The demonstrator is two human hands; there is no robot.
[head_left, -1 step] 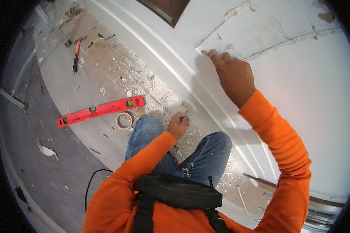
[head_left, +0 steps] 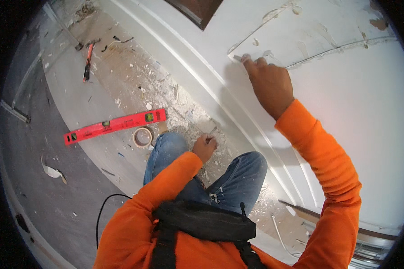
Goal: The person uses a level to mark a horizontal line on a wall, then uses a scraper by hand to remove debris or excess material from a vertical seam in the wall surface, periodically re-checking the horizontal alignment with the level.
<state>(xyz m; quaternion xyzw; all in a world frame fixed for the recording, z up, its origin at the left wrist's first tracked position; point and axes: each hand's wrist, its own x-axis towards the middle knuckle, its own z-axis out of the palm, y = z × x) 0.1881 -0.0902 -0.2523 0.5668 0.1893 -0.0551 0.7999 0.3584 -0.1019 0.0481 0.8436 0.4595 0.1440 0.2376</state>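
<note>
My right hand [head_left: 270, 86] reaches up to the white wall [head_left: 354, 112]. Its fingers are closed round a small grey blade-like piece [head_left: 237, 57], whose tip touches the wall by the corner of a cut seam; most of it is hidden in the hand. Rough filler patches and a second cracked seam [head_left: 332, 51] lie just beyond the fingers. Low over my lap, my left hand [head_left: 204, 147] is closed with fingertips together near my knees. Whatever it may hold is too small to make out. White debris [head_left: 184, 99] covers the floor around it.
A red spirit level [head_left: 116, 126] lies left of my knees, beside a roll of tape [head_left: 142, 137]. Farther off rests a hammer [head_left: 88, 60]. A moulded white baseboard [head_left: 197, 76] runs along the wall's foot. A black cable [head_left: 104, 210] curves at my left side.
The view has shifted very slightly. My left hand sits a little lower, its fingers curled in more. My right hand stays at the same seam corner.
</note>
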